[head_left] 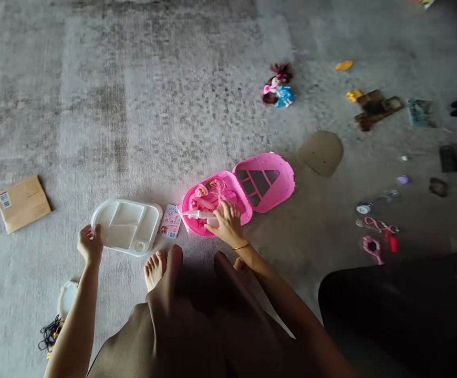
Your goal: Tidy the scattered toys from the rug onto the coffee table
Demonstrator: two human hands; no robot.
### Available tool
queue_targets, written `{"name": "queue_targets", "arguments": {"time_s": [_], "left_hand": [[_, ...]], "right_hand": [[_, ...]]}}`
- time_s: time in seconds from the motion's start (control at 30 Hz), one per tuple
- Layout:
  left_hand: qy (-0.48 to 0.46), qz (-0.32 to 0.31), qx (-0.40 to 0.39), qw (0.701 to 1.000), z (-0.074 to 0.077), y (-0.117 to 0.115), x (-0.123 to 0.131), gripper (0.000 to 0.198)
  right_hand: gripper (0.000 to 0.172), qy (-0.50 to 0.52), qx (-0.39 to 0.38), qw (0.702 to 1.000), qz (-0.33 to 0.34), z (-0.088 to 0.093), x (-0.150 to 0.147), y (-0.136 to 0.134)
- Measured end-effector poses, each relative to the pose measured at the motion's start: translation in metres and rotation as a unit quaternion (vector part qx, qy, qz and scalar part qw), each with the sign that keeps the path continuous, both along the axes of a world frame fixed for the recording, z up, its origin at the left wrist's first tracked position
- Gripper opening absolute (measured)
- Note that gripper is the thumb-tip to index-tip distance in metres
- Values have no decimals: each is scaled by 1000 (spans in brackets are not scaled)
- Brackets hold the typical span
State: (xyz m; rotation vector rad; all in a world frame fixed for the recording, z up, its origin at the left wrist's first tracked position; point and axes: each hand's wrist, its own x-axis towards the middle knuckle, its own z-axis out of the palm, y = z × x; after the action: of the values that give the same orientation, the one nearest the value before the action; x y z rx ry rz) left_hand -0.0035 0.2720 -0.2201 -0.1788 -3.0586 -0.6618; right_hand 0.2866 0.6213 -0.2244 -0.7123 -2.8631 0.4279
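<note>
My left hand [90, 242] pinches the left edge of a white compartment tray [134, 207], which lies at floor level. My right hand [228, 224] reaches into an open pink toy case [246, 210]. Its thumb and fingers close around the near end of a white, stick-shaped toy [199, 214]. Beneath and around it in the case are several pink toy pieces [203, 202], partly covered by my fingers. The case's lid [281, 184], with grey panels, is folded back to the right. A pink printed card [170, 221] lies between tray and case.
On the grey carpet are a cardboard envelope [22, 205] at left, a doll [279, 92] farther out, and a beige rounded panel [322, 153]. Small items, including a pink hand mirror [371, 248], are scattered at right. Black cords [49, 333] lie by my left forearm.
</note>
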Motion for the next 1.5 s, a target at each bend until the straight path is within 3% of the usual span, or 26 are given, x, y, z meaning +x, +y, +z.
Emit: {"name": "queue_targets", "arguments": {"time_s": [0.07,0.13,0.23,0.37,0.5,0.63,0.77,0.87,0.93,1.0,1.07,1.13,1.2,1.27,1.37,1.5], "left_hand": [[36,31,22,999,-3,23,-25,41],[68,18,36,997,0,46,-48,39],[88,-23,71,993,9,80,-71,39],[79,-55,105,990,20,125,-72,43],[68,-126,100,985,19,161,-50,45],[50,-157,98,981,4,179,-37,46],[0,-136,78,988,-12,180,-53,42],[-8,-152,66,986,-13,179,-59,51],[31,-191,54,980,-9,181,-41,64],[72,-290,41,953,-7,184,-1,72],[64,-456,23,888,-9,189,53,73],[29,-623,-13,782,-18,194,103,72],[11,-690,-43,723,-30,201,135,71],[12,-693,-59,719,-40,216,144,70],[29,-655,-41,754,-44,253,132,71],[48,-641,-1,766,-37,320,115,73]], "right_hand": [[29,20,-30,999,33,-2,0,6],[21,35,-61,997,35,-4,2,15],[27,66,-105,992,-30,-4,12,33],[33,78,-112,980,-144,-2,19,55],[45,-8,-34,986,-164,-8,6,64],[50,-18,-4,990,-138,-20,-12,63],[50,-27,-1,993,-115,-23,-14,65],[51,-60,-2,993,-102,-18,-5,64],[53,-82,-15,992,-91,-15,3,62],[54,-87,-38,992,-78,-14,12,62],[55,-62,-67,994,-61,-13,18,63],[56,-15,-81,994,-66,-11,22,63],[56,25,-67,989,-132,-9,25,62],[55,43,-49,968,-242,-8,28,60],[58,48,-101,912,-396,-14,38,66],[47,40,-186,863,-467,-24,70,114]]}}
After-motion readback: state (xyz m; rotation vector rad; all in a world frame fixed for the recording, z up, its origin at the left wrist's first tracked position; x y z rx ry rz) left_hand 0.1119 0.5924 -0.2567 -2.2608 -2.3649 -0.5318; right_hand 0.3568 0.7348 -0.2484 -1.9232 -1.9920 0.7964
